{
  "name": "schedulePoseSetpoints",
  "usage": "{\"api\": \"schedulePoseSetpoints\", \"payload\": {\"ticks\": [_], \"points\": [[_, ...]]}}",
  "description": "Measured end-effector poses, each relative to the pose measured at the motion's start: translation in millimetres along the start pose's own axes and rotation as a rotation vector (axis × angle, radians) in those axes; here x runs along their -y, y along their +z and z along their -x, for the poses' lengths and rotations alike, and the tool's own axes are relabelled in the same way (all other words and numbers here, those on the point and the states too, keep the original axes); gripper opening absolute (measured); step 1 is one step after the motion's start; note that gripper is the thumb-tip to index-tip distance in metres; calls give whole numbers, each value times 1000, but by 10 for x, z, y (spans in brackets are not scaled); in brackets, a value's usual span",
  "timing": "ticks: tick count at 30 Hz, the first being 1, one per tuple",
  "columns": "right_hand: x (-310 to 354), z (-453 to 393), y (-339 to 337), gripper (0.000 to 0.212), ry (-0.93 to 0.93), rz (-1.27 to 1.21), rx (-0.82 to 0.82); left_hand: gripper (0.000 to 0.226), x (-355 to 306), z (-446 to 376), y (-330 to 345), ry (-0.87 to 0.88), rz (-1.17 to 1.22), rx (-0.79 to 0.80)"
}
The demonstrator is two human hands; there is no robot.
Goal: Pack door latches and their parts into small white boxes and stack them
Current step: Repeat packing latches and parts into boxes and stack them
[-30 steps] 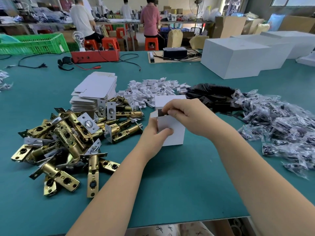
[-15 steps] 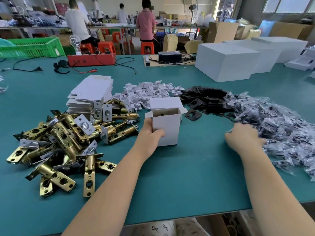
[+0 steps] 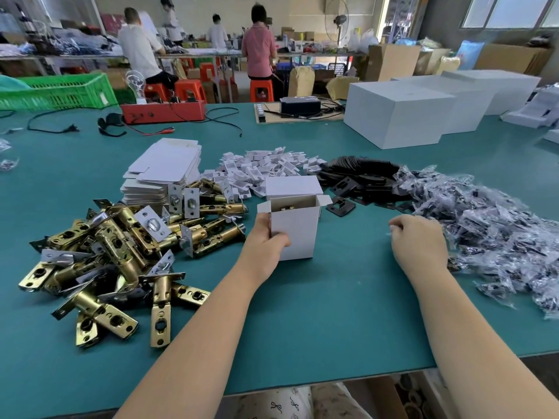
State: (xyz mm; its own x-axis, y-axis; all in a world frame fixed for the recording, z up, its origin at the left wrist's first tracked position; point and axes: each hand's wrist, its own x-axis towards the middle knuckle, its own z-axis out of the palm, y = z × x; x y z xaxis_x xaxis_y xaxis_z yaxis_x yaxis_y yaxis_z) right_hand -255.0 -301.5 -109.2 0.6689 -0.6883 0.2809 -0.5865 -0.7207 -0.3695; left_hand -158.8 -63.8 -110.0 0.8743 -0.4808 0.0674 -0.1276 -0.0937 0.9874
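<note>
Upright, small white box [image 3: 295, 234], flaps open, brass inside, left hand [image 3: 266, 246] fingers grasping it, right hand [image 3: 419, 243] clenched

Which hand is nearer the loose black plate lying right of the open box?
Left. The left hand grips the open box beside the black plate; the right hand sits farther right, near the bagged parts.

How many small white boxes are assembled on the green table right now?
2: an open small white cardboard box gripped by the left hand, and a closed white box directly behind it. Others may be hidden.
</note>
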Motion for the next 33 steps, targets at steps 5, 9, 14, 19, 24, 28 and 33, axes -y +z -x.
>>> {"api": "schedulePoseSetpoints", "payload": {"ticks": [5, 9, 14, 19, 24, 28, 33], "points": [[-44, -43, 115, 35, 58, 236, 168, 37, 29, -19, -14, 5, -19, -3], [-92, -60, 102, 32, -30, 202, 131, 35, 41, -35, -25, 13, -23, 3], [-2, -1, 77, 25, -20, -105, 9, 33, 48, -41, -28, 18, -36, 9], [86, 89, 37, 11, 77, -546, -58, 33, 46, -41, -31, 23, -48, 17], [83, 98, 88, 14, -54, -442, 56, 33, 23, -39, -28, 27, -63, 21], [93, 88, 113, 29, -172, -238, 163, 34, 12, -28, -26, 29, -67, 24], [35, 163, 35, 54, -269, -265, 317, 34, -7, -22, -40, 17, -65, 45]]}}
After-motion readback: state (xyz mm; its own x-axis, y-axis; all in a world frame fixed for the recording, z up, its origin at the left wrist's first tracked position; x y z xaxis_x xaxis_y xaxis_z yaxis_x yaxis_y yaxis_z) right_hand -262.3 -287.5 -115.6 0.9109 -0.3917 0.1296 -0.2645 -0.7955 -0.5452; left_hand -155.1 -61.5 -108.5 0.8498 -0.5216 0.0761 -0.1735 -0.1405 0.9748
